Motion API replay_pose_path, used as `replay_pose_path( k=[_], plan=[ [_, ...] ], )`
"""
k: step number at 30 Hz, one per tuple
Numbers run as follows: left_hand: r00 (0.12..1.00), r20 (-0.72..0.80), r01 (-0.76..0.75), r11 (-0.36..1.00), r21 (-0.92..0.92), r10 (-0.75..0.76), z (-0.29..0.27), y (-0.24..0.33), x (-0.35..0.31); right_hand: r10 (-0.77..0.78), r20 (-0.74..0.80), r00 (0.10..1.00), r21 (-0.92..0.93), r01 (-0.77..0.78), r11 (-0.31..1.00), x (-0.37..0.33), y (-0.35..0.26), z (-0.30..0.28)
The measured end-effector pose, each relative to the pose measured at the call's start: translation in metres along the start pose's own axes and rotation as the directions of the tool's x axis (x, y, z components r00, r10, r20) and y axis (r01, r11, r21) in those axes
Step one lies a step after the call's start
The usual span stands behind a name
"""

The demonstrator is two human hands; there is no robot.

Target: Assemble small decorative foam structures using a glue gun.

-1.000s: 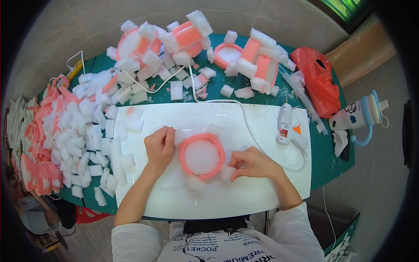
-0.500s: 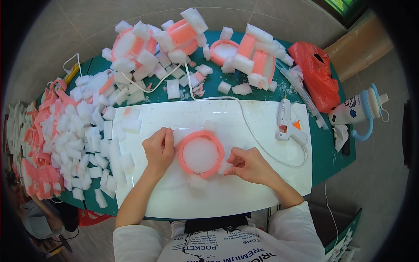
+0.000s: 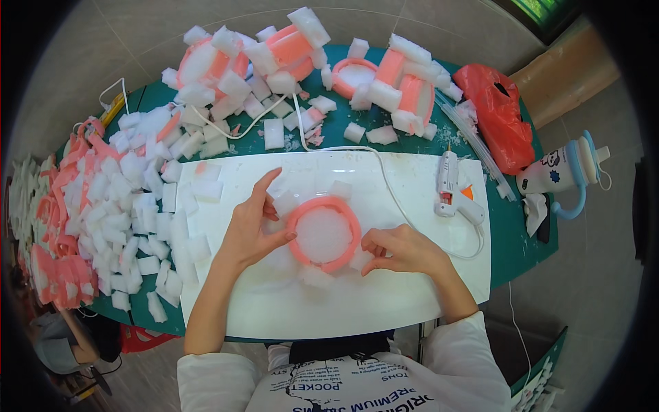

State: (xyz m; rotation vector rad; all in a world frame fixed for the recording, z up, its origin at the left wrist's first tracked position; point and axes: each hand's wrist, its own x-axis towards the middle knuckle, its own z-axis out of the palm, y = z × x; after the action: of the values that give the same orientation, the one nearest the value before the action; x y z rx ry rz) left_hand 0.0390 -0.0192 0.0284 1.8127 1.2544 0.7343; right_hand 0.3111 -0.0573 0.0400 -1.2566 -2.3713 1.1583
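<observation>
A pink foam ring [image 3: 292, 230] with a white foam centre [image 3: 322, 235] lies on the white board. White foam blocks sit round its outside: an upper-left block [image 3: 284, 203], a top block [image 3: 340, 189], a right block [image 3: 359, 258] and a bottom piece [image 3: 317, 277]. My left hand [image 3: 252, 230] is open at the ring's left side, index finger raised and thumb tip at the rim. My right hand [image 3: 401, 250] is at the right block, its thumb and curled index finger apart with a gap between them.
A white glue gun [image 3: 449, 185] lies on the board's right, its cord [image 3: 384, 178] crossing the board. Loose white foam blocks [image 3: 130, 199] are heaped left, beside pink strips [image 3: 55, 226]. Similar pink assemblies [image 3: 288, 51], a red plastic bag [image 3: 498, 120] and a tumbler [image 3: 556, 168] stand farther back.
My left hand has opened from a pinch and its thumb has come to the rim. My right fingers have parted from the right block. The ring sits slightly farther right and away.
</observation>
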Motion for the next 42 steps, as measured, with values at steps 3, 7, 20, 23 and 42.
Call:
replay_pose_path(
  k=[3, 7, 20, 23, 42],
  plan=[
    [0.979, 0.192, 0.073, 0.996, -0.044, -0.063, -0.013, 0.006, -0.006, 0.007, -0.013, 1.000, 0.032, -0.006, 0.999, -0.003, -0.002, 0.000],
    [0.919, 0.390, -0.063, 0.998, 0.001, 0.058, -0.018, 0.008, -0.013, 0.039, 0.024, 0.999, -0.015, -0.039, 0.999, -0.001, -0.009, -0.005],
    [0.936, 0.343, -0.146, 0.976, 0.159, 0.084, 0.007, 0.011, -0.033, -0.119, 0.005, 0.993, -0.141, 0.118, 0.983, -0.003, -0.006, -0.002],
    [0.958, 0.276, -0.118, 0.982, 0.147, 0.074, 0.014, 0.004, -0.034, -0.205, -0.068, 0.976, -0.129, 0.195, 0.972, -0.003, 0.002, 0.001],
    [0.979, 0.186, -0.111, 0.988, 0.108, 0.089, 0.017, -0.009, -0.023, -0.045, -0.201, 0.979, 0.200, 0.086, 0.976, 0.011, 0.027, 0.016]
  ],
)
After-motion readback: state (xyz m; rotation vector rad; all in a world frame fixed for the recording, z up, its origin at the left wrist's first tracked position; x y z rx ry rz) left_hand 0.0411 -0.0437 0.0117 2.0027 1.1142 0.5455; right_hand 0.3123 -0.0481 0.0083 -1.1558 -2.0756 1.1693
